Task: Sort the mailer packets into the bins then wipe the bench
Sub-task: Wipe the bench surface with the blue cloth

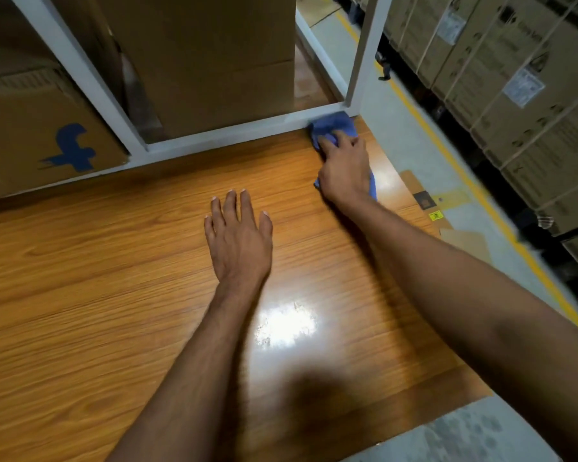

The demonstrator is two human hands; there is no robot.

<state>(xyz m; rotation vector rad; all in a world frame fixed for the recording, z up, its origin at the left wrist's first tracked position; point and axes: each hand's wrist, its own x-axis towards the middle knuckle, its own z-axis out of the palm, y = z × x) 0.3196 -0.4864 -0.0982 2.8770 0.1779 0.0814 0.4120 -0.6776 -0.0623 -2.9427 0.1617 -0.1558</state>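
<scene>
Your right hand (342, 168) presses a crumpled blue cloth (334, 123) onto the glossy brown wood-grain bench (97, 278), hard against the near right corner of the white metal frame (221, 135). Its fingers are bent over the bunched fabric and hold it. Part of the cloth touches the frame's bottom rail, and another part shows at your wrist.

Your left hand (237, 238) lies flat on the bench in front of the frame's bottom rail, well short of it. Its fingers are straight and slightly spread, and it holds nothing.

Inside the frame, behind the rail, stands a tall plain brown cardboard box (214, 61). In the frame's next bay to the left sits a brown cardboard box with a blue printed mark (47, 135).

To the right of the frame, beyond the bench edge, a yellow floor line (447, 151) runs along the grey floor. Past it are stacked brown cartons bound with pale straps (514, 95). A bright patch of reflected light shows on the bench between your forearms.
</scene>
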